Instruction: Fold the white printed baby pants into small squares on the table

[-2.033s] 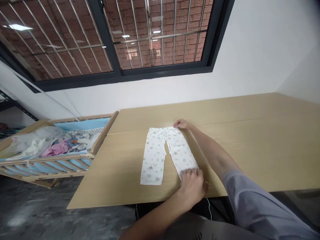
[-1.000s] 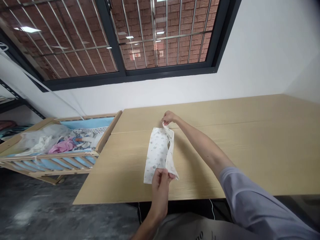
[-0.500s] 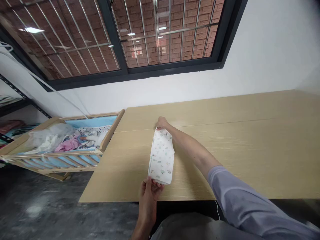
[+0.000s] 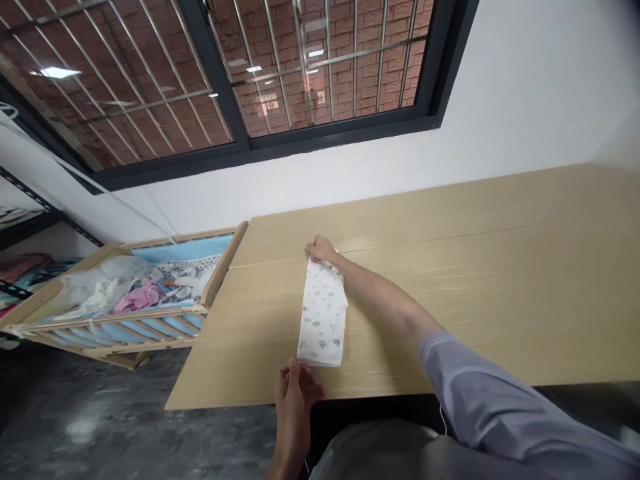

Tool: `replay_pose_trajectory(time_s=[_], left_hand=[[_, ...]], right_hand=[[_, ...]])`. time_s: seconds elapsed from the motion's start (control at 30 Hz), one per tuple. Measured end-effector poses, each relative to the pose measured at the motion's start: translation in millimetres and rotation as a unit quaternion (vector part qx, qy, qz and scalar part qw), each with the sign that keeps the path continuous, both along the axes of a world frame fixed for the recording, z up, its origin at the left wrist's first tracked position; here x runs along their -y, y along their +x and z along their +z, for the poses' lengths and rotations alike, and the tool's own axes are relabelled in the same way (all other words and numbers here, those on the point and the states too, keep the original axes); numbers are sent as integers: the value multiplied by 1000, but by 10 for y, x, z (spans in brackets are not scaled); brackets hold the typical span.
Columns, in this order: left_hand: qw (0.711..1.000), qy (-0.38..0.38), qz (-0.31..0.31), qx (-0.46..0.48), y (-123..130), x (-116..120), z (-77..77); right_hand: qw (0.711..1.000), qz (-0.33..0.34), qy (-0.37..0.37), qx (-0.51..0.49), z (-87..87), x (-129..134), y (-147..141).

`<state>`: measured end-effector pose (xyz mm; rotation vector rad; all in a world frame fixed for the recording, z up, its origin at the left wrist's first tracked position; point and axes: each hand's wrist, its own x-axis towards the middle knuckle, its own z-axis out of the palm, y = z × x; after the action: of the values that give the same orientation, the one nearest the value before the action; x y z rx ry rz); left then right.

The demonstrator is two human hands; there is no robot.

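A folded white cloth (image 4: 323, 313) with a small green and brown print lies lengthwise on the wood-coloured tabletop (image 4: 450, 300). My right hand (image 4: 323, 249) is at its far end, fingers curled down and closed on the cloth's edge. Below the near left corner is my left hand (image 4: 294, 393), thumb pointing up toward that corner. Its other fingers are smeared by motion, and whether they still pinch the cloth cannot be made out.
Left of the table stands a wooden crib (image 4: 215, 283) with blue lining, holding a pink cloth (image 4: 139, 297), other fabrics and a clear plastic bag (image 4: 107, 273). A black shelf rack (image 4: 30, 220) is at far left. Behind the table are a white wall and barred window (image 4: 330, 130).
My left hand has dropped slightly below the cloth's near edge, which now lies flatter. My right hand has spread somewhat at the far end. The view has tilted a little.
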<state>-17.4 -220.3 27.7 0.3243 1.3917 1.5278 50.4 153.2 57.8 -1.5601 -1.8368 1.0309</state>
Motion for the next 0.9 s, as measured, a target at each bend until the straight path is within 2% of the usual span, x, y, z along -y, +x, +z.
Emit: replay_pose_trajectory(time_s=[0.07,0.13,0.17,0.23,0.3,0.33,0.37,0.43,0.53,0.63,0.73,0.9], left_hand=[[994,26,-12,-105,-24,112,-62],[957,87,-30,-274,-33,220,-137],[919,126,-48,-371,-29,258,-172],[807,196,-102,-548,2,288,-229],[688,221,-151,-675,56,263,-272],[642,211,-164,-718,87,240,-293],[609,190,-166,-752,116,218,-316],[566,140,-156,-798,162,188,-372],[529,109,-149,-828,193,193,-444],[510,106,-149,-840,204,222,-448],[511,93,-149,-841,226,235,-400],[538,82,-159,-824,256,241,-380]], right_hand=[[999,0,52,-16,-19,137,89],[994,21,102,-26,-34,338,177],[990,53,131,-28,-40,469,216],[966,169,195,-24,-52,790,282],[915,322,243,-8,-70,1163,335],[887,386,251,6,-85,1351,359],[862,438,256,22,-106,1528,382],[824,501,261,47,-169,1818,425],[792,544,269,69,-303,2022,477],[789,548,261,94,-431,1961,507],[805,523,257,109,-514,1724,525],[830,484,246,126,-580,1185,535]])
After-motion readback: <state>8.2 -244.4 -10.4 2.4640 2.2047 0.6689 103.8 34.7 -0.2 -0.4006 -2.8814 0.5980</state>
